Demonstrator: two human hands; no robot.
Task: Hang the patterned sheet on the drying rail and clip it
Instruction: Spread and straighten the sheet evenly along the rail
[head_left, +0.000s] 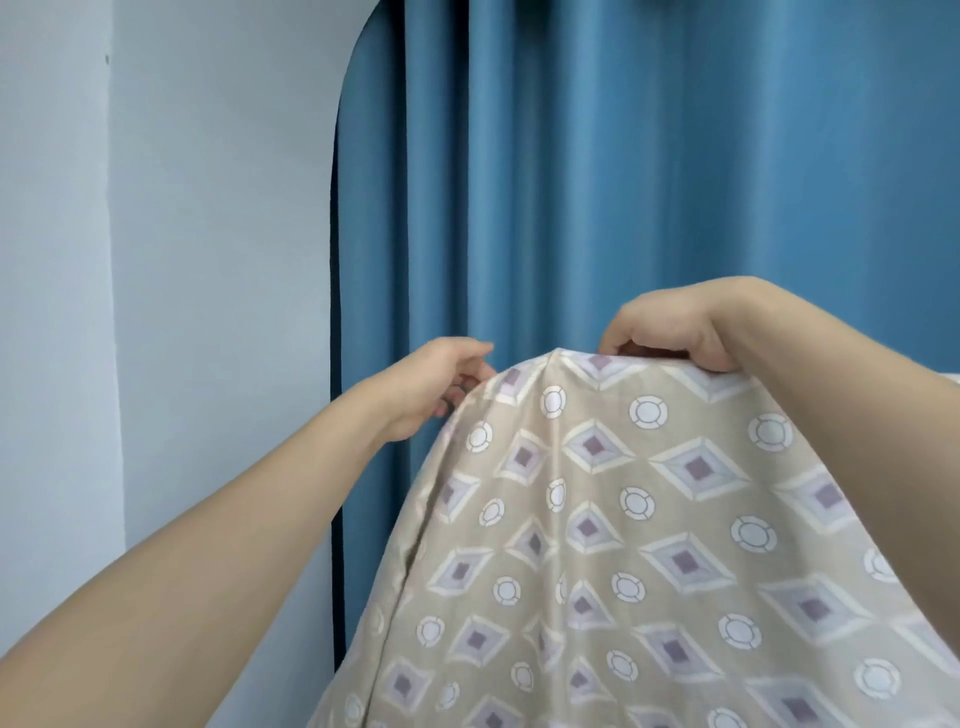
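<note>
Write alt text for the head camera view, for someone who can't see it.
Two bare hands hold up a beige patterned sheet printed with diamonds and circles: the right hand grips its top edge, the left hand touches its left edge, fingers partly hidden. Behind hang blue curtains beside a pale wall; no rail or clips show.

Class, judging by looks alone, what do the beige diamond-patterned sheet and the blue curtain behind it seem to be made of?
Beige diamond-patterned sheet: probably thin woven cotton or a blend, matte; it drapes in soft creases with a stitched seam. Blue curtain: seemingly thicker woven cloth, faintly lustrous; it hangs in deep, even folds.
</note>
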